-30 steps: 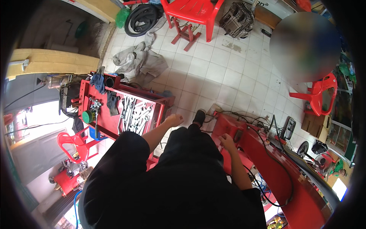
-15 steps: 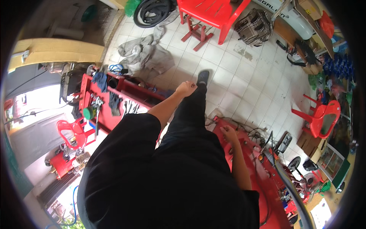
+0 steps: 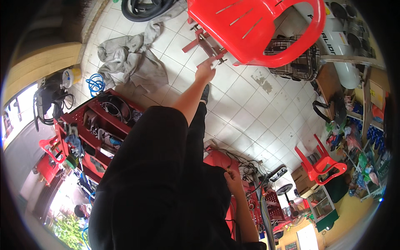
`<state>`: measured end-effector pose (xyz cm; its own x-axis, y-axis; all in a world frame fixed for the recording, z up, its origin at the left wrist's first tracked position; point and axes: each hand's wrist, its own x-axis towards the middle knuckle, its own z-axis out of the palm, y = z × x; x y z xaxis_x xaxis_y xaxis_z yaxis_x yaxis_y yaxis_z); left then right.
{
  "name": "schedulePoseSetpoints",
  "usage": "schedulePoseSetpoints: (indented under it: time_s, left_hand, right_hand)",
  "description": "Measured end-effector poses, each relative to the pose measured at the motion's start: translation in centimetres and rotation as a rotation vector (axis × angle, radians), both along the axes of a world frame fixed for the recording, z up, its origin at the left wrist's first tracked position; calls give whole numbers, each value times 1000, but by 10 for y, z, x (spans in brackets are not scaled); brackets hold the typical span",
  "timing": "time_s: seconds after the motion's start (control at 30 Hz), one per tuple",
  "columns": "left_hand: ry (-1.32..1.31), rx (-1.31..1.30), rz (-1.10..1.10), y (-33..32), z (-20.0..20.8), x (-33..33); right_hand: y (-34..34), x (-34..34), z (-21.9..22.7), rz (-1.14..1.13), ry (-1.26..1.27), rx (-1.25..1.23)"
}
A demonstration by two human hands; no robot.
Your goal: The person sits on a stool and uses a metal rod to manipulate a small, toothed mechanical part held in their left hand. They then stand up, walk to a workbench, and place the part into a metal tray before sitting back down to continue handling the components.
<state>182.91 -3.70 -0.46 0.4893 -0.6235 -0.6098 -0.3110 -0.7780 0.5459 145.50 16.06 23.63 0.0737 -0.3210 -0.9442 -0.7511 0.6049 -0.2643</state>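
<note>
My left hand [image 3: 205,71] is stretched out in front, its fingers curled together. It is close to a red metal stand [image 3: 204,45] with bolts, on the floor partly under a red plastic chair [image 3: 237,31]. Whether the fingertips touch the stand, and what they pinch, I cannot make out. My right hand [image 3: 233,180] hangs low beside my dark clothing, fingers closed, with a small yellowish thing at the fingertips, too small to name. Just beyond it lies a red metal surface [image 3: 218,159].
Grey cloth [image 3: 133,62] and black tubing [image 3: 146,10] lie on the tiled floor [image 3: 246,104]. A red tool cart [image 3: 91,143] stands at left. Tangled cables [image 3: 246,164] are near my right hand; a plaid bag [image 3: 293,62] and a second red chair [image 3: 323,164] are at right.
My view has moved forward and turned; the red chair and stand now appear larger and closer. My left hand has gone out toward the stand. My right hand now sits lower in the view.
</note>
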Motion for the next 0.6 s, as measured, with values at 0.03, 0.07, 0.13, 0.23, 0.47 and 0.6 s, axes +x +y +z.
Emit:
schedulePoseSetpoints:
  time_s: [0.03,0.07,0.13,0.23,0.47,0.6]
  left_hand:
    - [-58,-29,-23,-20,-16,9]
    - [-59,-32,-3,-37,-26,17]
    - [-66,-44,-62,-53,-46,22]
    - [-106,-62,-224,-57,-67,23]
    - [-339,-179,-366,-51,-82,7]
    - [-407,-199,-379,-35,-78,1]
  right_hand:
    - [-13,9,-6,31,21,2]
    - [-23,15,-11,33,14,15]
    - [-48,30,-24,41,-6,29]
    - [-76,42,-43,44,31,7]
    - [-116,60,-61,-18,-14,14]
    - [-140,56,-109,128,-69,-46]
